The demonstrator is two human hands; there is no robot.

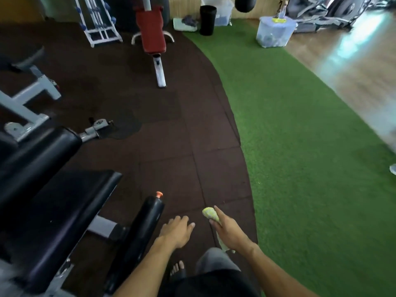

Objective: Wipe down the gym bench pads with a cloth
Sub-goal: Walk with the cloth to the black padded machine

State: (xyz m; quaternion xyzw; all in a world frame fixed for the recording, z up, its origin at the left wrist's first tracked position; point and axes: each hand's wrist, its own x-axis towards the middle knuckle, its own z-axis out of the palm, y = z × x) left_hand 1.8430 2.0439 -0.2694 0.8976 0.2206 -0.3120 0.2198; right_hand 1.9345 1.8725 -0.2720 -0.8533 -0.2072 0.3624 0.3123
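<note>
A yellow-green cloth [210, 213] is bunched in my right hand [227, 230], low in the frame over the dark rubber floor. My left hand [176, 231] hangs open beside it, fingers spread, holding nothing. A black flat bench pad [64, 211] lies at the lower left, with a black roller pad [36, 155] above it and another black roller pad [147, 224] just left of my left hand. A red padded bench [151, 31] stands far ahead at the top centre. Neither hand touches a pad.
Grey metal machine frames [27, 99] crowd the left. A white dumbbell rack [96, 20] stands at the back. Green turf [300, 136] curves along the right, wooden floor beyond. A black bin [207, 19] and clear plastic tubs [274, 32] sit at the far end.
</note>
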